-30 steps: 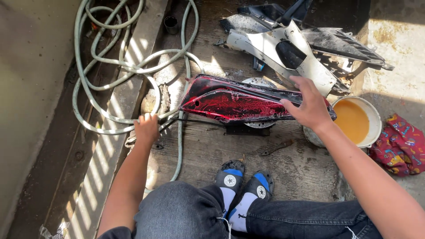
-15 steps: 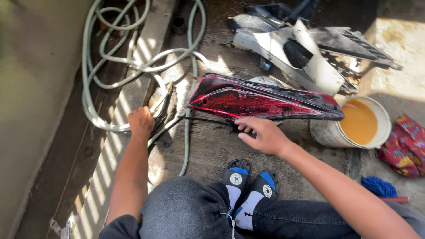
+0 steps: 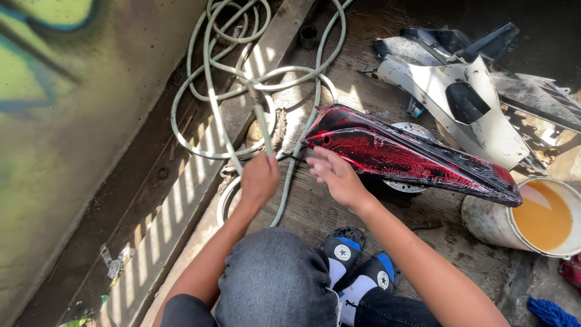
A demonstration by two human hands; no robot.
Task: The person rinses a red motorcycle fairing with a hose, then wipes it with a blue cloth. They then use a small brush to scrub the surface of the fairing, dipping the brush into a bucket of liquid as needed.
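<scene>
1. Beside the nose of the red-and-black fairing panel (image 3: 411, 158), now only a loose, blurred right hand (image 3: 334, 177), fingers spread, grasping nothing; a second ago laid flat on the panel's top, half a second ago down at its lower edge.
2. Left of that nose, left hand (image 3: 259, 178) clenched around the pale green hose (image 3: 264, 128), hose end now lifted and pointing up; earlier held lower, near the wet boards.
3. Panel itself unmoved through all three pictures: lying across a round metal disc (image 3: 407, 130), glossy and wet.
4. Judged from this: panel let go, hose taken up, rinsing likely in hand.
5. Right of the panel's tail, bucket (image 3: 484, 221) of orange liquid; beyond the panel, white fairing piece (image 3: 478, 115); near side, dark shoes (image 3: 357, 266).
</scene>
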